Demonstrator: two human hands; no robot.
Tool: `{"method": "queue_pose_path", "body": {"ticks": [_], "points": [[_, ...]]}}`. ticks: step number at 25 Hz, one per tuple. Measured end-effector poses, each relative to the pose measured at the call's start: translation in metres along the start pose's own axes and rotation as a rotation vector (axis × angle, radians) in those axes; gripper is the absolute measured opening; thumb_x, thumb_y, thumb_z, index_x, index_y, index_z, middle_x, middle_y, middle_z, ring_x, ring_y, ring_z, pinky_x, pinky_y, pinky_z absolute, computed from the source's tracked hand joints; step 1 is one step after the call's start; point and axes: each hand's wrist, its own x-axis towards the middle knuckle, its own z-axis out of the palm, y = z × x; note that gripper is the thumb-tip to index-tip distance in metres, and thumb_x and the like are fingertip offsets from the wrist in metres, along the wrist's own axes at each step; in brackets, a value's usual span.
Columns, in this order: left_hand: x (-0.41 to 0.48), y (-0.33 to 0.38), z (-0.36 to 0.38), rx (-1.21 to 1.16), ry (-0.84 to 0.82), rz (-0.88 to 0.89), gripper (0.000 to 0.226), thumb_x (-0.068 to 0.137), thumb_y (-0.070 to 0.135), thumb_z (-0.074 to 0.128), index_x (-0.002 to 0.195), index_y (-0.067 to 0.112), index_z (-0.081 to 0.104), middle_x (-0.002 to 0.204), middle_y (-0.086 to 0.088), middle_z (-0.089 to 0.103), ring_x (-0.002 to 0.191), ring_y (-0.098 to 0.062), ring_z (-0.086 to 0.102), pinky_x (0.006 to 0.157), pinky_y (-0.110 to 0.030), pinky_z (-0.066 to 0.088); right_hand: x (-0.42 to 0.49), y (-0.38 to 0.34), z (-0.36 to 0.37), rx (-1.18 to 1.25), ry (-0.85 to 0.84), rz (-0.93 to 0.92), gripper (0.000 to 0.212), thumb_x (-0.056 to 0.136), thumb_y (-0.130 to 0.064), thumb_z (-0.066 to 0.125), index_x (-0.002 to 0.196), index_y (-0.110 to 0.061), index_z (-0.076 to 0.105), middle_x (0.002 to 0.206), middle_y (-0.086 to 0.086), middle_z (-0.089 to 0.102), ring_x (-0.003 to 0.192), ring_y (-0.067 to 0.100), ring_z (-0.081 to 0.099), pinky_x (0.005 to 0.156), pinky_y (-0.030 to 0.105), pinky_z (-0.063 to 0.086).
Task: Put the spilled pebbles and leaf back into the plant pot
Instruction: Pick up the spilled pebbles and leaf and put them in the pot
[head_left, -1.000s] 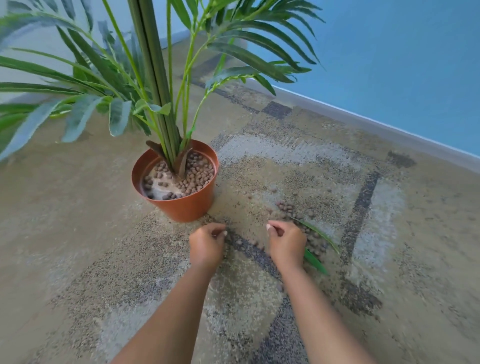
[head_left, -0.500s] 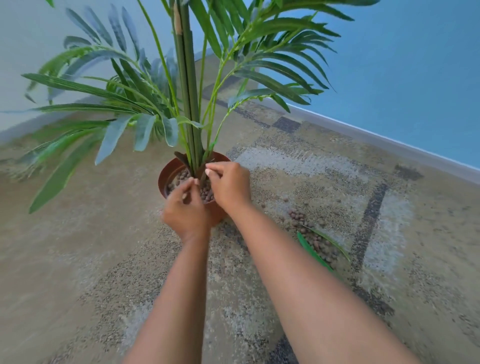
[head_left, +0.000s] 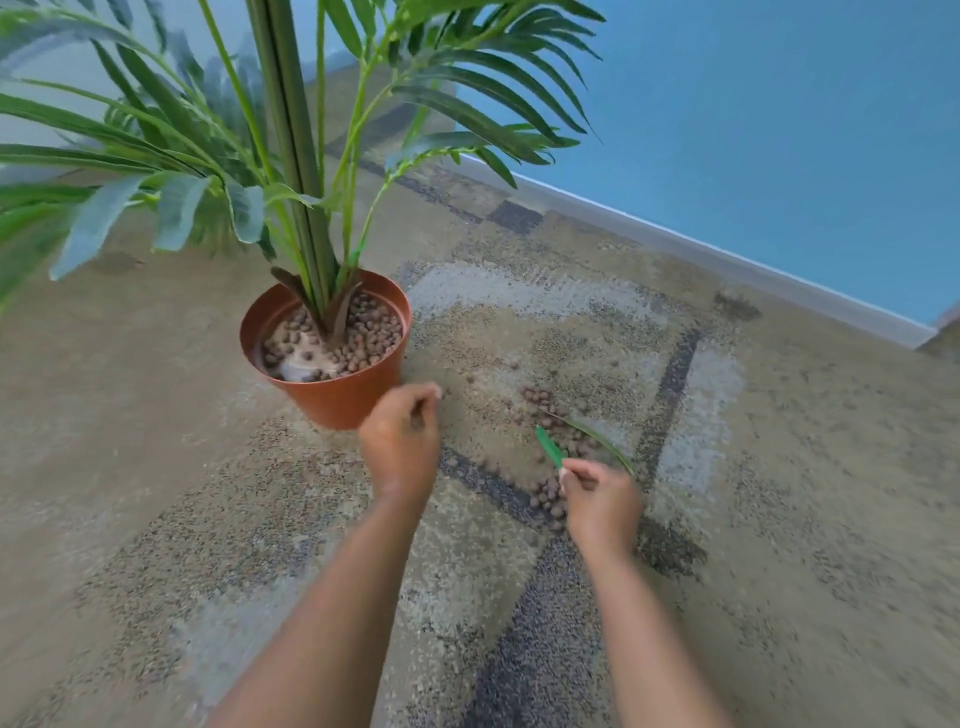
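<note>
A terracotta plant pot (head_left: 337, 400) holds a tall green palm and brown pebbles (head_left: 371, 338) around the stem. Spilled pebbles (head_left: 545, 501) lie in a loose trail on the carpet to the pot's right. A green leaf (head_left: 549, 446) lies among them, with a thinner frond strip (head_left: 597, 439) beside it. My left hand (head_left: 400, 441) hovers just right of the pot with its fingers curled in and nothing visible in them. My right hand (head_left: 600, 501) is down over the spill, fingers bent, its fingertips at the leaf's near end. Whether it grips the leaf is unclear.
Patterned beige and grey carpet (head_left: 519, 597) covers the floor. A blue wall with a pale skirting board (head_left: 727, 260) runs along the back right. Palm fronds (head_left: 171, 171) spread wide at upper left, overhanging the pot.
Half a second ago both hands were over the pot. Both have since drawn back: the left to beside the pot, the right down onto the spilled pebbles and leaf.
</note>
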Motion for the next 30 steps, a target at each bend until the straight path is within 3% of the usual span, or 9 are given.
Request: {"method": "queue_pose_path", "body": {"ticks": [3, 6, 8, 12, 15, 20, 24, 27, 30], "points": [[-0.038, -0.031, 0.018, 0.136, -0.261, -0.056, 0.024, 0.087, 0.011, 0.070, 0.111, 0.011, 0.071, 0.107, -0.003, 0.074, 0.091, -0.018, 0.070, 0.086, -0.031, 0.057, -0.010, 0.024, -0.006, -0.074, 0.011, -0.020, 0.021, 0.082, -0.003, 0.073, 0.101, -0.011, 0.076, 0.085, 0.002, 0.076, 0.043, 0.002, 0.054, 0.032, 0.009, 0.034], [-0.052, -0.051, 0.026, 0.236, -0.414, -0.027, 0.037, 0.090, 0.006, 0.063, 0.126, 0.012, 0.062, 0.122, -0.005, 0.068, 0.100, -0.015, 0.065, 0.093, -0.022, 0.050, -0.018, 0.025, 0.005, -0.076, -0.042, -0.122, 0.021, 0.083, -0.004, 0.073, 0.102, -0.012, 0.076, 0.093, 0.002, 0.076, 0.045, 0.000, 0.053, 0.036, 0.009, 0.038], [-0.051, -0.053, 0.031, 0.279, -0.470, 0.029, 0.037, 0.092, 0.006, 0.060, 0.128, 0.013, 0.060, 0.128, -0.007, 0.065, 0.111, -0.019, 0.063, 0.100, -0.026, 0.048, -0.018, 0.014, 0.020, -0.047, -0.077, -0.240, 0.021, 0.084, -0.004, 0.073, 0.103, -0.010, 0.076, 0.098, 0.003, 0.075, 0.061, 0.003, 0.063, 0.049, 0.005, 0.046], [-0.040, -0.051, 0.036, 0.311, -0.491, 0.066, 0.030, 0.085, 0.000, 0.067, 0.112, 0.012, 0.072, 0.104, -0.013, 0.074, 0.088, -0.024, 0.069, 0.079, -0.030, 0.056, -0.006, -0.015, 0.052, -0.106, -0.144, -0.445, 0.020, 0.086, -0.003, 0.070, 0.106, -0.007, 0.075, 0.104, 0.007, 0.075, 0.090, 0.013, 0.069, 0.082, 0.011, 0.050], [-0.039, -0.040, 0.029, 0.239, -0.366, 0.043, 0.021, 0.083, -0.003, 0.067, 0.097, 0.008, 0.077, 0.090, -0.011, 0.076, 0.082, -0.026, 0.068, 0.073, -0.026, 0.050, 0.008, -0.024, 0.072, -0.239, -0.244, -0.535, 0.022, 0.089, -0.004, 0.065, 0.109, -0.007, 0.074, 0.108, 0.007, 0.074, 0.095, 0.015, 0.068, 0.088, 0.013, 0.047], [0.003, 0.013, -0.007, 0.089, -0.013, 0.239, 0.015, 0.088, 0.010, 0.068, 0.100, 0.005, 0.075, 0.093, -0.004, 0.074, 0.085, -0.018, 0.066, 0.073, -0.028, 0.057, 0.021, -0.023, 0.081, -0.437, -0.419, -0.546, 0.016, 0.095, -0.010, 0.058, 0.097, -0.013, 0.074, 0.095, 0.003, 0.071, 0.074, 0.007, 0.057, 0.062, 0.006, 0.045], [0.059, 0.023, -0.067, 0.070, 0.239, 0.253, 0.015, 0.085, 0.015, 0.071, 0.099, 0.011, 0.074, 0.095, 0.003, 0.072, 0.088, -0.009, 0.065, 0.079, -0.015, 0.050, 0.006, -0.063, 0.074, -0.025, -0.276, -0.574, 0.014, 0.091, -0.010, 0.064, 0.100, -0.012, 0.075, 0.090, 0.001, 0.073, 0.075, 0.010, 0.068, 0.063, 0.012, 0.053], [0.082, -0.004, -0.095, 0.142, 0.231, 0.065, 0.017, 0.084, 0.010, 0.072, 0.100, 0.008, 0.076, 0.098, -0.008, 0.075, 0.089, -0.020, 0.070, 0.081, -0.030, 0.056, -0.003, -0.119, 0.084, 0.197, -0.198, -0.669, 0.018, 0.087, -0.007, 0.068, 0.104, -0.009, 0.074, 0.096, 0.004, 0.075, 0.078, 0.005, 0.067, 0.069, 0.005, 0.052], [0.086, -0.022, -0.093, 0.189, 0.198, -0.051, 0.021, 0.083, 0.009, 0.073, 0.103, 0.005, 0.076, 0.109, -0.011, 0.073, 0.089, -0.016, 0.069, 0.083, -0.018, 0.052, -0.004, -0.169, 0.096, 0.252, -0.236, -0.705, 0.021, 0.090, -0.009, 0.067, 0.110, -0.008, 0.073, 0.102, 0.007, 0.076, 0.085, 0.010, 0.069, 0.073, 0.008, 0.053]]}}
